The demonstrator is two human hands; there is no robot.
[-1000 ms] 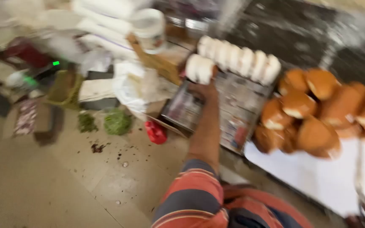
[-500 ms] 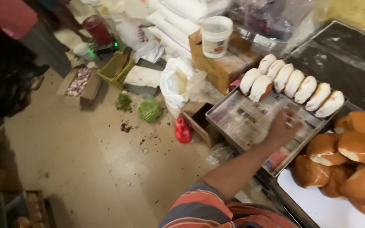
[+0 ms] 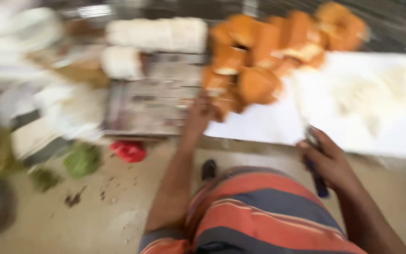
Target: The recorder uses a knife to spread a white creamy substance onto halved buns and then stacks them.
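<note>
Centre frame: left hand (image 3: 198, 115) reaches the orange buns (image 3: 259, 56) heaped at upper centre beside a paper-lined tray (image 3: 151, 99); its grip is too blurred to tell. Lower right: right hand (image 3: 330, 162), fingers pressed around a dark-handled knife (image 3: 316, 176), over the white board (image 3: 363, 108).

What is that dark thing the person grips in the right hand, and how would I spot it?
Start at the big white sheet spread under the heap of golden-brown buns. At its near edge the right hand is closed round a slim dark blue handle, which pokes out below the fist. The picture is too blurred to tell the tool; it is the only dark, stick-like thing beside the pale sheet.
</note>
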